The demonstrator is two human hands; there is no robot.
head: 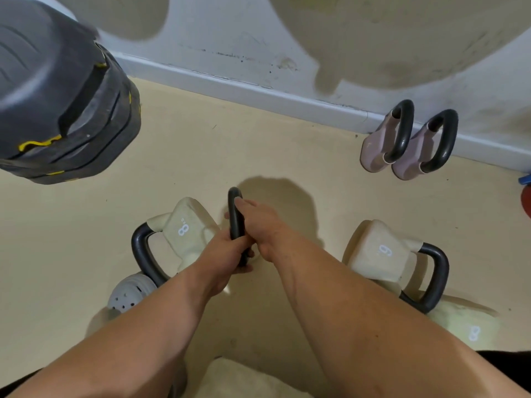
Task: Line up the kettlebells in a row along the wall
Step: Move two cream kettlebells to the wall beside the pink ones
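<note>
Two pink kettlebells (408, 142) already at the wall (two o'clock); both hands' fingers (244, 205) wrapped round a black handle (234, 214), cream kettlebells (186, 228) waiting.

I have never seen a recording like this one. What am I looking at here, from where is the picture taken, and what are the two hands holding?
There is no machine here. A person wears a wide-angle camera on the head, so this single picture looks forward and down at their own arms. Both the left hand and the right hand grip one black handle; the weight under it is hidden by the arms. On the beige floor a cream kettlebell marked 8 lies to the left and a cream one marked 6 to the right. Two pinkish kettlebells already stand side by side at the wall. The dark stacked thing at upper left looks like gym equipment; I cannot tell which kind.
</note>
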